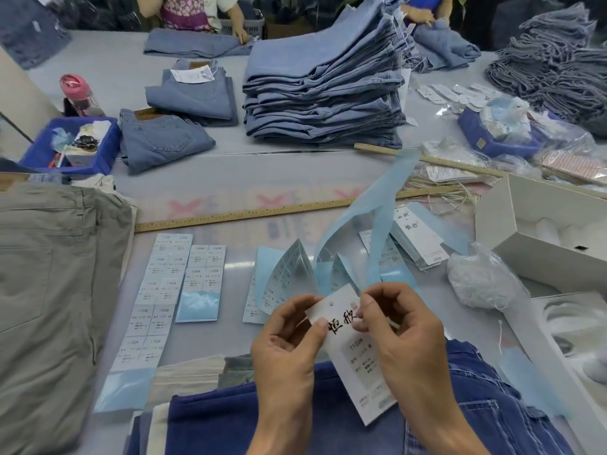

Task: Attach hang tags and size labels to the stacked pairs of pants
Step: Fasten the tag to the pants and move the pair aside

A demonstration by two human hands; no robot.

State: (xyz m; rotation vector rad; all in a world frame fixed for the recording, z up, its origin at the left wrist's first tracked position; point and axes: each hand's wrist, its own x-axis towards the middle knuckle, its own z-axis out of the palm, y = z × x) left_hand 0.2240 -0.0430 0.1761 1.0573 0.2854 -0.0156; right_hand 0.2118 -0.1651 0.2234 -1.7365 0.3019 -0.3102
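A white hang tag (356, 362) with black brush lettering is held up over dark blue jeans (230, 418) at the near edge. My left hand (285, 343) pinches the tag's left edge near its punched hole. My right hand (404, 330) pinches its upper right part, along with a thin white plastic fastener (392, 322). A long pale blue backing strip (364, 211) curls up behind the tag. Sheets of size labels (164, 290) lie flat to the left. More hang tags (417, 238) lie in a pile to the right.
Grey pants (49, 290) are stacked at left. Wooden rulers (243, 213) cross the table. A tall stack of light blue jeans (325, 87) stands behind, with blue bins (42, 152) and a pink bottle (77, 93) at left. White boxes (545, 221) and a plastic bag (483, 277) sit right. Other people work across the table.
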